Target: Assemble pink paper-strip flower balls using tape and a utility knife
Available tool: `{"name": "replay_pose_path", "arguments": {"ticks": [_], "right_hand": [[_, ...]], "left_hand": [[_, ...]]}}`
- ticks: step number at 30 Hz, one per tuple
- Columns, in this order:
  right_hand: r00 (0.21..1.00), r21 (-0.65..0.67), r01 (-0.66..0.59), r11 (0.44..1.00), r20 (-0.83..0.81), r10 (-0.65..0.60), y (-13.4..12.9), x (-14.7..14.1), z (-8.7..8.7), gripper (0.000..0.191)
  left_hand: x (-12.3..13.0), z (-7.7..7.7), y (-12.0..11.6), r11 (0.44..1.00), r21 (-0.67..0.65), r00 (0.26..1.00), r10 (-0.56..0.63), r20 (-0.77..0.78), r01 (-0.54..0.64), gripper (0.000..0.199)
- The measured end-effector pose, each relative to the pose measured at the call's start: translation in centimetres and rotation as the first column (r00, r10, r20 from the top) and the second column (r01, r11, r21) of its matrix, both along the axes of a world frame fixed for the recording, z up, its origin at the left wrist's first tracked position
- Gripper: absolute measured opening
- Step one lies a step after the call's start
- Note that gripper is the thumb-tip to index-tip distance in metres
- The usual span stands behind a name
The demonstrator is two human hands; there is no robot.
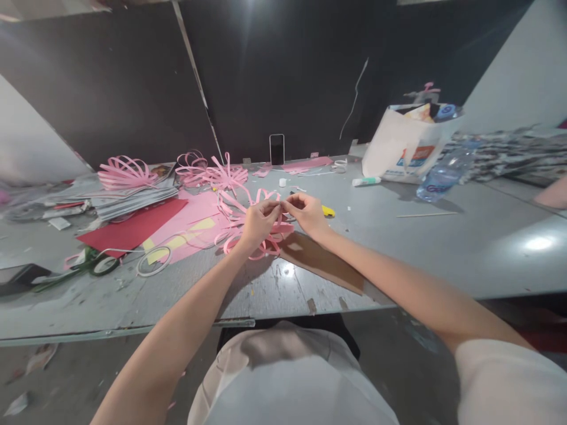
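Over the grey table, my left hand [260,224] and my right hand [309,213] meet fingertip to fingertip, each closed in a pinch. They work at a looped bunch of pink paper strips [233,241], which spreads below and to the left of them. The fingers cover the exact spot they grip. Beneath my right hand lies a brown cardboard piece [330,264]. A yellow-handled tool [328,211] shows just behind that hand. Pink paper sheets [199,215] and a red sheet [133,227] lie to the left.
Left are green-handled scissors [104,265], a white cord coil [153,261] and stacked papers [133,200] bearing a pink loop bunch [126,173]. A phone [277,150] stands behind. Rightward are a glue stick [366,181], white bag [394,144], plastic bottle [445,174] and thin stick [426,215].
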State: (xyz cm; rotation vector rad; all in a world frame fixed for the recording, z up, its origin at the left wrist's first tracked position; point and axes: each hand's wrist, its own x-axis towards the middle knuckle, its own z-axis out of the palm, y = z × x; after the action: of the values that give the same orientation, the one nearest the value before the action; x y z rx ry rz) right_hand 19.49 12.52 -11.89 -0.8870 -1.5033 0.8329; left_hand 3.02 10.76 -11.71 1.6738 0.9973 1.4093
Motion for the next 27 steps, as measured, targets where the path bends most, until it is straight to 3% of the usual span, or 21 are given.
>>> {"name": "replay_pose_path", "arguments": {"ticks": [13, 21, 27], "right_hand": [[1.0, 0.022, 0.019, 1.0, -0.002, -0.019, 0.42, -0.06, -0.81, 0.034], [0.999, 0.035, 0.038, 0.999, 0.037, -0.04, -0.18, -0.14, -0.43, 0.032], [0.998, 0.039, 0.036, 0.999, 0.056, -0.038, -0.2, -0.18, -0.46, 0.034]], "left_hand": [[0.03, -0.07, -0.11, 1.0, -0.001, 1.0, 0.02, -0.022, -0.02, 0.022], [-0.08, -0.1, -0.21, 1.0, -0.004, 0.999, 0.011, -0.033, -0.012, 0.019], [0.08, 0.63, -0.67, 0.997, -0.045, 0.998, 0.06, -0.018, -0.061, 0.018]]}}
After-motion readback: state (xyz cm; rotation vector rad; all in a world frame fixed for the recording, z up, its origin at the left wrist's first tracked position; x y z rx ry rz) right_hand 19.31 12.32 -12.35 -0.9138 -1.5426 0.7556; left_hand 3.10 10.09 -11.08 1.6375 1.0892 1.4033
